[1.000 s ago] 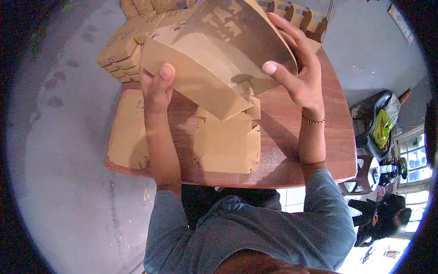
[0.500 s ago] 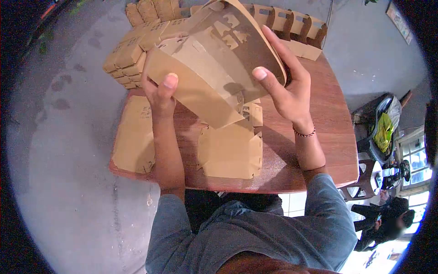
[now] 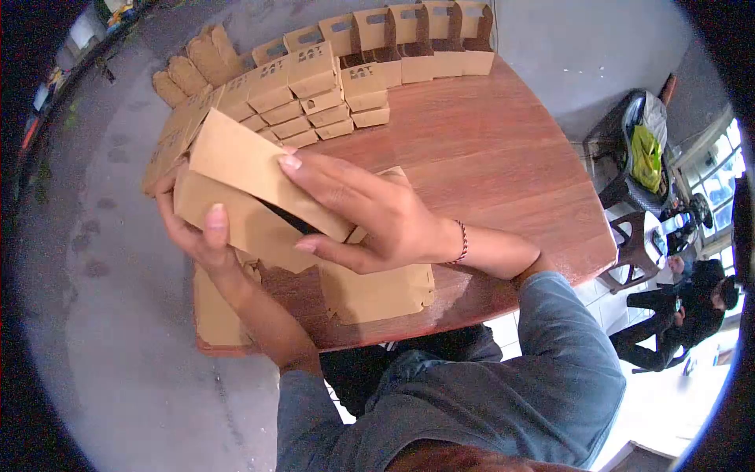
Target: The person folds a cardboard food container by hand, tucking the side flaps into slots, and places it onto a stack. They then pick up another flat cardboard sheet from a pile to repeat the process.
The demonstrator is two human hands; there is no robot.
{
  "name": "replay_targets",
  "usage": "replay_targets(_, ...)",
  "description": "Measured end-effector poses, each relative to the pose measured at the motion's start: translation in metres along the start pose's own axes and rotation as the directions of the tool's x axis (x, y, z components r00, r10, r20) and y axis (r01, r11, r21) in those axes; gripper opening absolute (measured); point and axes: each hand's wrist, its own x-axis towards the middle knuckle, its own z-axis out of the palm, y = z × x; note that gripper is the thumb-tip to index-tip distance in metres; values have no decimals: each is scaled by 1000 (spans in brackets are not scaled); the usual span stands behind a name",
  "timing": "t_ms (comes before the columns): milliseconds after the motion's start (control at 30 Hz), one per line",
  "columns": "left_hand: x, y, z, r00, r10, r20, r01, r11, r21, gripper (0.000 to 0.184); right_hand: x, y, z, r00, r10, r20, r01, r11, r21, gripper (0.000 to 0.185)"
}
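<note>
A brown cardboard food box (image 3: 244, 159) is tilted between my hands above the table's left side. Its lid is folded nearly down, with a dark gap along the edge facing me. My left hand (image 3: 206, 242) grips the box's left end, thumb on the front wall and fingers partly hidden behind. On the lid and its right end presses my right hand (image 3: 387, 216), thumb near the gap. Below lies a flat cardboard blank (image 3: 381, 293), partly covered by the box and right hand. Another flat cardboard piece (image 3: 220, 316) rests at the table's left corner.
Stacked closed boxes (image 3: 311, 72) printed "EAT ME!" stand at the back left of the wooden table (image 3: 487, 165). Behind them runs a row of open boxes with handle cutouts (image 3: 413, 43). A chair with bags (image 3: 646, 153) and a seated person (image 3: 692, 311) are off to the right.
The lid has swung from wide open to nearly closed. The box has moved left and towards me, and my right hand has shifted from the raised lid's edge onto its top.
</note>
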Motion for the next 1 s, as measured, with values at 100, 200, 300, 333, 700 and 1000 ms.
replay_targets(100, -1, 12, 1, 997, 46, 56, -56, 981, 186, 69, 3, 1, -1, 999, 6, -35, -9, 997, -73, 71)
replay_targets(200, -3, 18, 10, 998, -12, 70, 3, 992, 122, 56, 6, 4, 2, 995, -68, -74, 62, 994, -87, 69)
replay_targets(300, -5, 22, 17, 993, -113, -22, 114, 993, 31, 55, 3, 10, 8, 991, -108, -80, 99, 989, -110, 67)
replay_targets(333, -7, 25, 18, 992, -128, -15, 128, 992, 10, 50, 2, 9, 8, 995, -83, -51, 77, 990, -119, 67)
replay_targets(700, -10, 24, 35, 980, -113, -163, 107, 993, -44, 41, 6, 5, 9, 998, -65, -14, 63, 995, -76, 65)
replay_targets(1000, -5, 25, 35, 960, -222, -170, 213, 974, -72, 36, 9, 12, 2, 999, 17, 36, -18, 1000, 11, 62)
